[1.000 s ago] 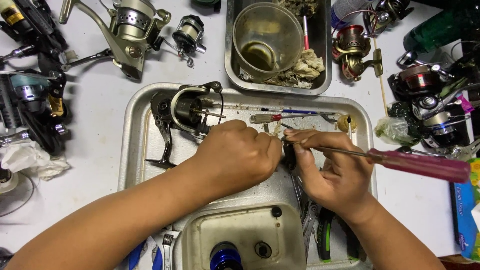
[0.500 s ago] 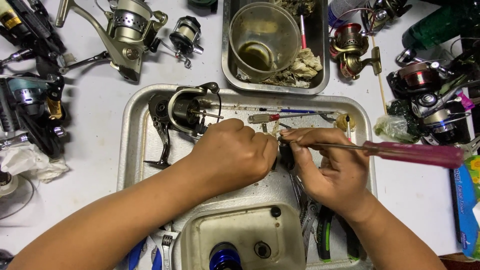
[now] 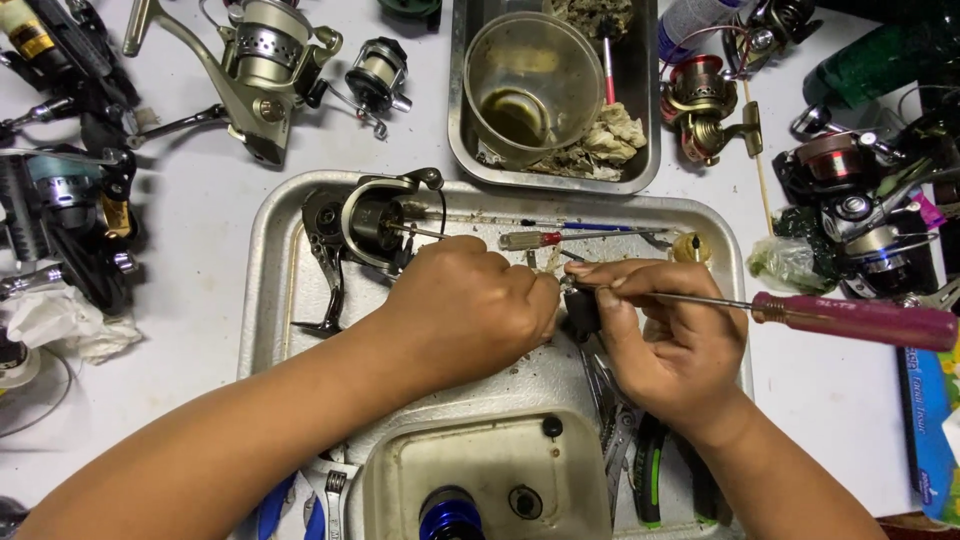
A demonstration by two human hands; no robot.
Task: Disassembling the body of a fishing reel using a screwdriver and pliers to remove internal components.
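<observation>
- The left hand (image 3: 470, 305) is curled into a loose fist over the middle of the metal tray (image 3: 268, 290), fingertips pinched together at the small dark part (image 3: 580, 312); what exactly it pinches is hidden by the fingers.
- The right hand (image 3: 668, 345) is closed around that same small dark part and around the shaft of the screwdriver (image 3: 850, 320), thumb and forefinger pressed along the metal.
- The screwdriver lies nearly level, its red handle sticking out to the right past the tray's edge, its tip hidden between the two hands.
- Just left of the left hand, on the far-left part of the tray, lies a dark spinning reel body (image 3: 365, 220) with its bail wire up.
- A smaller red-handled screwdriver (image 3: 545, 239) lies on the tray just beyond the knuckles.
- Beyond the tray stands a deeper steel pan (image 3: 640, 160) holding a clear plastic cup (image 3: 528, 85) and crumpled rags.
- A silver reel (image 3: 265, 60) lies far left on the white bench (image 3: 190, 300); several more reels crowd the right side.
- Nearest the person, a second small tray (image 3: 400, 480) holds a blue cap (image 3: 450, 515).
</observation>
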